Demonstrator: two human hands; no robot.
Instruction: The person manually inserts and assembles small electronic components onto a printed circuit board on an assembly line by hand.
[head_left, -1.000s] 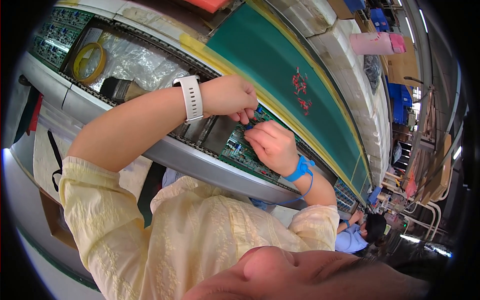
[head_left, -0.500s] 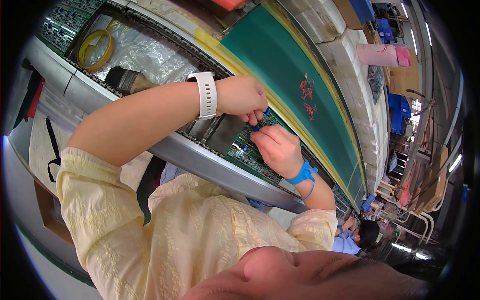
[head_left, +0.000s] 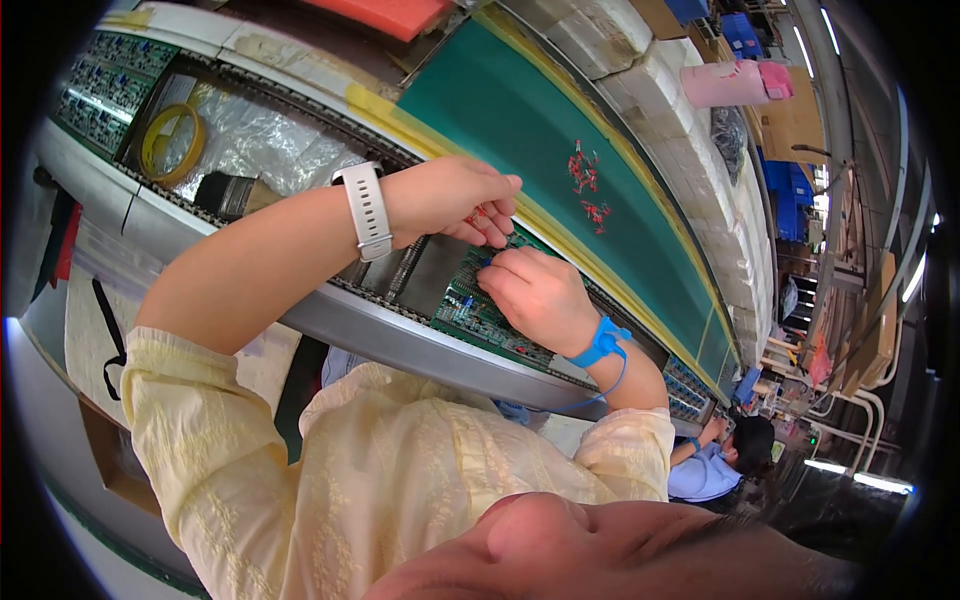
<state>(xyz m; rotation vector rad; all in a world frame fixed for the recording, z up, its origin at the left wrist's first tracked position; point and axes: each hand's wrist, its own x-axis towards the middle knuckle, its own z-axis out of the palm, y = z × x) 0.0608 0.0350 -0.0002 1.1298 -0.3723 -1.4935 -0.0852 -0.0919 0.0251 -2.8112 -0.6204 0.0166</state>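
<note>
My left hand (head_left: 450, 203), wearing a white watch (head_left: 368, 210), hovers over the far side of a green circuit board (head_left: 468, 312). Its fingers curl loosely round some small red components (head_left: 478, 214) in the palm. Close by, my right hand (head_left: 540, 295) has a blue wrist strap (head_left: 602, 343). Its fingertips are pinched together at the board, beside a small blue part (head_left: 487, 264); what they hold is hidden. The board lies between the rails of a conveyor and carries many small parts.
Beyond the conveyor, more red components (head_left: 583, 168) lie in two clusters on a green mat (head_left: 500, 95). Left along the line are a yellow tape roll (head_left: 172, 143), a brush (head_left: 232, 195) and clear plastic (head_left: 265, 130). A pink bottle (head_left: 725, 84) stands on white blocks (head_left: 690, 150). Another person (head_left: 715, 465) sits at lower right.
My left hand has turned and drawn slightly away from the right fingertips, so red components now show in its palm. My right hand stays at the board. The whole view has shifted a little.
</note>
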